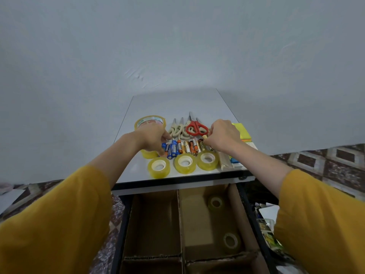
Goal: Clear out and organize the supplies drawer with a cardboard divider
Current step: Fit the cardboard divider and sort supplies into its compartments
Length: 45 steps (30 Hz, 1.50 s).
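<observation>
Several batteries (184, 147) lie in a row on the white cabinet top (177, 103). My left hand (153, 138) curls its fingers at the row's left end, touching the blue batteries. My right hand (223, 137) pinches a gold-tipped battery (204, 137) at the right end. Three small tape rolls (184, 163) sit along the front edge. Below, the open drawer (245, 204) holds a cardboard divider (180, 220). Two tape rolls (215, 203) lie in its right compartment; the left compartment shows only bare cardboard.
A large tape roll (149, 122), cream scissors (178, 131) and red scissors (196, 128) lie behind the batteries. Yellow sticky notes (242, 130), a beige packet (225, 160) and a blue item (235, 160) sit at the right. Patterned floor surrounds the cabinet, with clutter at the lower right.
</observation>
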Each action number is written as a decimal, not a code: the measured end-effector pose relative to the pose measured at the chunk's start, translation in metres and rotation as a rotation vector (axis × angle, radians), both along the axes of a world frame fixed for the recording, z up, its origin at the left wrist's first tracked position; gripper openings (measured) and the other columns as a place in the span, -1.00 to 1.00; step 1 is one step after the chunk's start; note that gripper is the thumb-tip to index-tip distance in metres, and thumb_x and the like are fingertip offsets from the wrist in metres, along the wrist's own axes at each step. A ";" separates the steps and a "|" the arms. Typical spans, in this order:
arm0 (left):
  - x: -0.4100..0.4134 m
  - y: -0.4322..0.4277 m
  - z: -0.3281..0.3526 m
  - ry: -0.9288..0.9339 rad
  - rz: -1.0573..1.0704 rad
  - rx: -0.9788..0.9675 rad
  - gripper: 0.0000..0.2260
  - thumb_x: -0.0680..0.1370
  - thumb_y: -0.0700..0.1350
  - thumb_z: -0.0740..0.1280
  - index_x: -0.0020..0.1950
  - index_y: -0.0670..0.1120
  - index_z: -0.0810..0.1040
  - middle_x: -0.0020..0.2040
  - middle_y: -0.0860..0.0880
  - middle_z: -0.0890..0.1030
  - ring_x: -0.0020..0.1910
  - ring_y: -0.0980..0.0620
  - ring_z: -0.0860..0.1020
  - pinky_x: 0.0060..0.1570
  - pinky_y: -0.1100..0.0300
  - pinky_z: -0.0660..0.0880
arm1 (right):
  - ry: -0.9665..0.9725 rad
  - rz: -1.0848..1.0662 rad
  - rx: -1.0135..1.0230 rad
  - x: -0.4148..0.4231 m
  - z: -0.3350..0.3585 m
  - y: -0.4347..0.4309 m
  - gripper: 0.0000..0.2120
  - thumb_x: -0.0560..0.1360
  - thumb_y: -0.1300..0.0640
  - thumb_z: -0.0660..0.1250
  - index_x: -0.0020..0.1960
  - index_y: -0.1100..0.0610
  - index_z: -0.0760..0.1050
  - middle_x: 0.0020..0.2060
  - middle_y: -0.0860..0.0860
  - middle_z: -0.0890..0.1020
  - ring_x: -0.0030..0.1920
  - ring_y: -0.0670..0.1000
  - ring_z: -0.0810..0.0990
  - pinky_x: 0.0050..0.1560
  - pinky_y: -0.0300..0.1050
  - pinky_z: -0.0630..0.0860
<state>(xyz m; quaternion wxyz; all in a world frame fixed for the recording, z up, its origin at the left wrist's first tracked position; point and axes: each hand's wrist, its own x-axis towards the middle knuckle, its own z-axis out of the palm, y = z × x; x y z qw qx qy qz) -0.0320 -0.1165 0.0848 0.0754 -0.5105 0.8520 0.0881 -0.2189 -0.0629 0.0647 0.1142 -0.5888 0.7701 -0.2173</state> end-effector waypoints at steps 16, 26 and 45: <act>0.016 0.033 0.021 0.252 -0.028 -0.234 -0.48 0.41 -0.15 0.45 0.36 -0.07 0.45 0.20 -0.06 0.57 0.11 0.00 0.51 0.04 0.23 0.37 | -0.340 0.011 -0.141 0.005 0.023 0.024 -0.80 0.34 0.19 0.46 -0.14 0.33 0.64 -0.17 0.22 0.67 -0.25 0.04 0.55 -0.18 -0.06 0.51; 0.050 0.126 0.041 0.917 0.146 0.076 -0.65 0.39 -0.31 0.47 0.14 -0.09 0.58 -0.05 0.04 0.60 -0.26 0.27 0.62 -0.22 0.55 0.44 | -1.072 0.114 0.075 0.028 0.038 0.096 -0.96 0.46 0.43 0.30 -0.15 0.42 0.50 -0.34 0.19 0.54 -0.53 0.03 0.60 -0.41 -0.18 0.61; 0.101 0.234 -0.068 0.992 0.327 0.516 -0.72 0.41 -0.34 0.42 0.02 -0.02 0.60 -0.09 0.07 0.67 -0.13 0.16 0.64 -0.15 0.33 0.56 | -1.220 0.215 0.452 0.083 -0.068 0.176 -0.89 0.49 0.35 0.30 -0.04 0.20 0.55 -0.15 0.22 0.63 -0.26 0.09 0.67 -0.22 -0.10 0.65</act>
